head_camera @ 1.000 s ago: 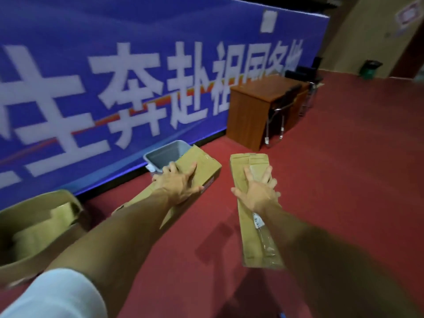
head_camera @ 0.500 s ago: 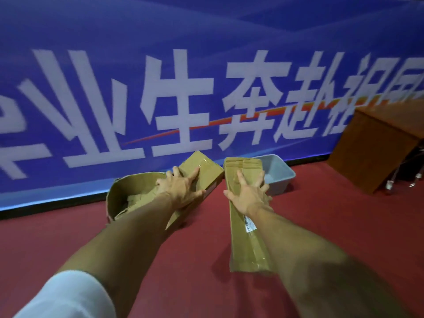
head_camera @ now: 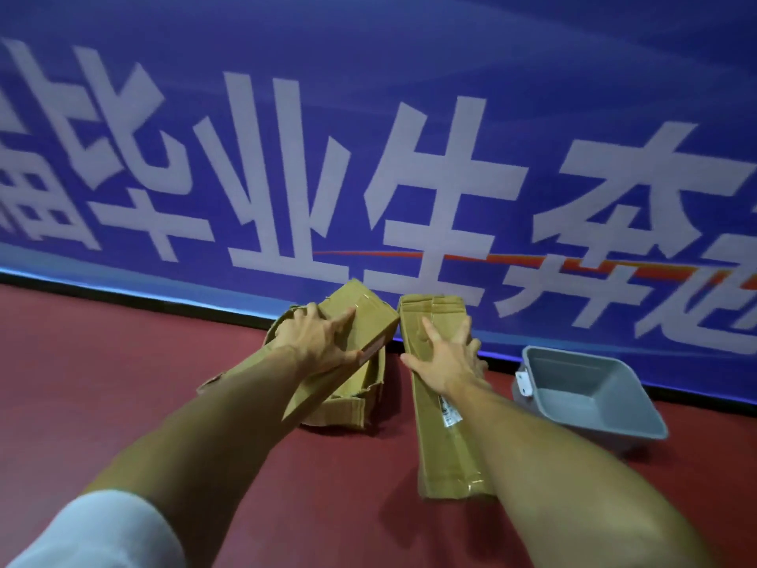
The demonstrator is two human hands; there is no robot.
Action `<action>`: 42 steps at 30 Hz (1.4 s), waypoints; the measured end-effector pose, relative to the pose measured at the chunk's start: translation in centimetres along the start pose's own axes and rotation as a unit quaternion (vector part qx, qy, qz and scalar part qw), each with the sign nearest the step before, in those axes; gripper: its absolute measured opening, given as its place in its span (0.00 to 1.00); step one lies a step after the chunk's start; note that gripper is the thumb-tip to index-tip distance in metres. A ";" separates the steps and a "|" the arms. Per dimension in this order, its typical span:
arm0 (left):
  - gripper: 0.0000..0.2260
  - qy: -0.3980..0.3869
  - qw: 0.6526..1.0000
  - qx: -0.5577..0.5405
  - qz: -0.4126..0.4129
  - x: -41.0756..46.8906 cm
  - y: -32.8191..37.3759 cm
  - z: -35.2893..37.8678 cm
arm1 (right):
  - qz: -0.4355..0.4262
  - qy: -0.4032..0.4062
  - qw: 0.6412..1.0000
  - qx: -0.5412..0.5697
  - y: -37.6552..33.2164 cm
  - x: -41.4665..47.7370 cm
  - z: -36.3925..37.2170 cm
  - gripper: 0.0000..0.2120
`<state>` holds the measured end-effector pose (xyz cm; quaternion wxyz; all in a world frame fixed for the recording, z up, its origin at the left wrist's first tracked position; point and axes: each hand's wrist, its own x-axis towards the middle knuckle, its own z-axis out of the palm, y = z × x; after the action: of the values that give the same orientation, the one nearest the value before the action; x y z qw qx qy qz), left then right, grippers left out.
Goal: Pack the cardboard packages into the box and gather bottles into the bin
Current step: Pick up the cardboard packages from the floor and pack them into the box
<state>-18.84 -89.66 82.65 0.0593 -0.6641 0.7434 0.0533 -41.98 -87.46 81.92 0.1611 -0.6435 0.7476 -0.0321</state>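
My left hand (head_camera: 317,342) grips a long brown cardboard package (head_camera: 368,321) and holds it tilted over the open cardboard box (head_camera: 348,407) on the red floor. My right hand (head_camera: 444,364) grips a second long flat cardboard package (head_camera: 444,448), held lengthwise just right of the box, with a white label on its top. A grey plastic bin (head_camera: 590,393) sits on the floor to the right, near the wall. No bottles are in view.
A blue banner (head_camera: 368,137) with large white characters covers the wall directly ahead, close behind the box and bin. Red floor (head_camera: 102,383) stretches to the left and in front.
The view has swung left, so the box now lies under my left hand's package and the bin sits right of both hands. The wooden desk has left the view. Both hands keep their packages.
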 end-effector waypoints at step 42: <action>0.39 -0.107 0.985 -0.076 -0.109 44.0 -24.6 20.6 | 0.001 -0.147 0.989 -0.002 -23.6 48.4 24.8 0.38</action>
<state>1.12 -132.29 55.31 0.0932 -0.7343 0.6497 0.1731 -18.34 -134.60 54.78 0.2674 -0.6411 0.7165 0.0644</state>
